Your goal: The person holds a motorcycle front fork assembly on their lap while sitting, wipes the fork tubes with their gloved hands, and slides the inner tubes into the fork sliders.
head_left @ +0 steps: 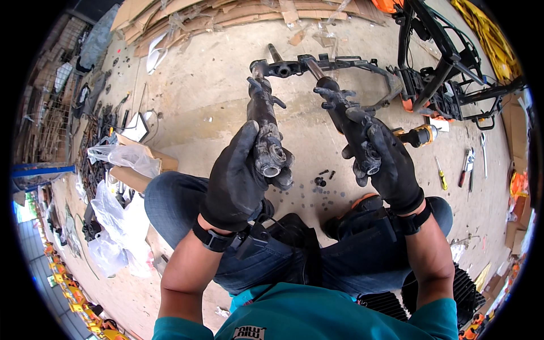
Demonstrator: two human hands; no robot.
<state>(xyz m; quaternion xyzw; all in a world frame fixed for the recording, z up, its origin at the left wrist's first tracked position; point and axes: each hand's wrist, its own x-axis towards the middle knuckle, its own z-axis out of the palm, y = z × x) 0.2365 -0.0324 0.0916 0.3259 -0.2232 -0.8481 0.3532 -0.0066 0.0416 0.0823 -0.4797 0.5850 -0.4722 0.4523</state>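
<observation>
My left hand (238, 175), in a black glove, grips the lower end of a dark fork tube (262, 113), its open ring end facing me. My right hand (385, 164), also gloved, is wrapped round a second fork tube (340, 107) with small side brackets. Both tubes angle away from me to a black crossbar (286, 68) with a short shaft (275, 52) sticking up behind it. Below the tubes, small bolts (321, 181) and dark spots lie on the concrete floor (201, 90). A yellow cordless tool (419, 135) lies just past my right hand.
A black tubular frame (436, 68) stands at the upper right. Hand tools, including a yellow screwdriver (442, 175), lie at the right. Stacked cardboard (221, 20) lines the back. Plastic bags (119, 226), a cardboard box (136, 181) and a wire cage (56, 102) are on the left.
</observation>
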